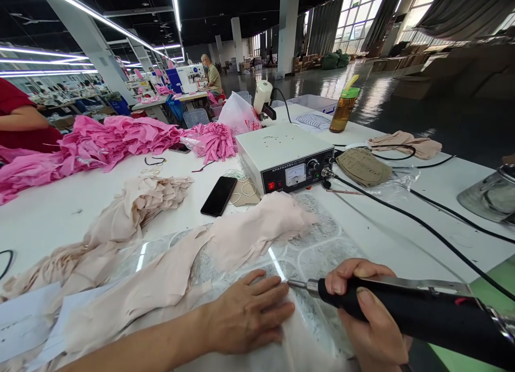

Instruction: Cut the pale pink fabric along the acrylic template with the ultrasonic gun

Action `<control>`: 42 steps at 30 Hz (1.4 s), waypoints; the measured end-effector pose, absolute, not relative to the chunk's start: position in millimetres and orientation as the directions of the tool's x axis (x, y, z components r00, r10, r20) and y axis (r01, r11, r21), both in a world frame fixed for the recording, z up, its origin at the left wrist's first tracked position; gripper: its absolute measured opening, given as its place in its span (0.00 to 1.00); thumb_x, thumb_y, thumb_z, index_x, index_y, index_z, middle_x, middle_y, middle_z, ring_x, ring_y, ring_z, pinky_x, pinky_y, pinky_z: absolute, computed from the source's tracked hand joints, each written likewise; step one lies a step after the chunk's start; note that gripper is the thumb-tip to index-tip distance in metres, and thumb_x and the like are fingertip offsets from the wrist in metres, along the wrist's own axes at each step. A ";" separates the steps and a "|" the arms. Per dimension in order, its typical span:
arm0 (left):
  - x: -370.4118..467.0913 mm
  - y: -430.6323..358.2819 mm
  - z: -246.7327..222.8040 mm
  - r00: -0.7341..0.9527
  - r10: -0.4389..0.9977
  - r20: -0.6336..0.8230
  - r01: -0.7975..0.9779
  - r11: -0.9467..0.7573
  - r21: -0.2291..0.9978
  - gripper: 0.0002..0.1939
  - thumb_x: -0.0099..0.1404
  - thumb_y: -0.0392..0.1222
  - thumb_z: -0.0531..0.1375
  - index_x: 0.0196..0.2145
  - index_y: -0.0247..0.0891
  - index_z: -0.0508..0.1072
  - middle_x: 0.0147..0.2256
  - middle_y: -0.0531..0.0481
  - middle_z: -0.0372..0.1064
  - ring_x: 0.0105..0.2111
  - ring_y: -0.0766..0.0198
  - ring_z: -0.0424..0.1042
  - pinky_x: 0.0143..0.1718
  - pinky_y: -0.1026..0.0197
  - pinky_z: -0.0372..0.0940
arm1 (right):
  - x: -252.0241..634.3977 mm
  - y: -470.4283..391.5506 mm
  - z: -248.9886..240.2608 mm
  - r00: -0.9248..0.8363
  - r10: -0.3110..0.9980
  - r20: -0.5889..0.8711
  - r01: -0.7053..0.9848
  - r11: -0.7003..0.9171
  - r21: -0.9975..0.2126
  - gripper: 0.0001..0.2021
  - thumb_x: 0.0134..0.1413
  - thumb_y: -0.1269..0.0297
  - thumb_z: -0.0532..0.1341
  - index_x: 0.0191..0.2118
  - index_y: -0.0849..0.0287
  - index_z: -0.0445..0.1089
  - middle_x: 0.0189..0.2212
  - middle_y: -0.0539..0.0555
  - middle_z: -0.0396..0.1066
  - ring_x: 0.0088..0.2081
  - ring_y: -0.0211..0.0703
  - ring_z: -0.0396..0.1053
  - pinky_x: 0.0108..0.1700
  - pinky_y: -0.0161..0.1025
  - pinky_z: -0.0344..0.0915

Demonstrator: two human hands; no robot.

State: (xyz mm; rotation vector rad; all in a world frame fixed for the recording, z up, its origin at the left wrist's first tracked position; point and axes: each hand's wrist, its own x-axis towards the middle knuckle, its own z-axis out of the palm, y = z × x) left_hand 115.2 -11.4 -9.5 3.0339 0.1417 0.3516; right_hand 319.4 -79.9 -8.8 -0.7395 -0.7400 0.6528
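My left hand [251,313] lies flat, fingers spread, on a beige fabric piece over a clear plate [317,259] with curved grooves. In my right hand [372,313] is a black handheld tool [426,313] with a metal tip, which points left and ends close to my left fingertips. A black cable runs from the tool side to a white control box [285,152] with a dial and a lit red switch. Beige fabric pieces [257,227] lie beyond and left of my left hand, with a further beige pile [132,205] at the left.
A black phone [219,196] lies left of the box. Pink fabric [120,141] is heaped along the far left, near a person's red sleeve. Behind the box stands an amber bottle [344,110]; a glass jar [491,195] is at the right edge. Cables cross the right side.
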 end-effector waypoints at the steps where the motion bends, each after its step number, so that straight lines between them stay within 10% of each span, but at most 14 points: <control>1: 115.1 -11.4 -9.8 0.969 0.106 0.221 0.086 -0.992 0.095 0.20 0.75 0.51 0.48 0.53 0.34 0.67 0.53 0.41 0.67 0.53 0.54 0.64 0.56 0.52 0.56 | 319.1 -79.5 -9.6 0.576 0.737 0.355 -0.258 0.575 -0.776 0.03 0.53 0.67 0.61 0.35 0.55 0.67 0.28 0.50 0.65 0.23 0.37 0.65 0.25 0.40 0.69; 42: 120.3 -12.8 2.6 0.985 0.120 0.127 0.106 -0.988 0.113 0.19 0.74 0.52 0.51 0.52 0.36 0.66 0.51 0.41 0.66 0.50 0.54 0.65 0.54 0.51 0.56 | 327.6 -105.9 1.9 0.509 0.784 0.354 -0.244 0.526 -0.815 0.03 0.56 0.63 0.62 0.34 0.54 0.67 0.27 0.49 0.65 0.22 0.35 0.65 0.23 0.37 0.69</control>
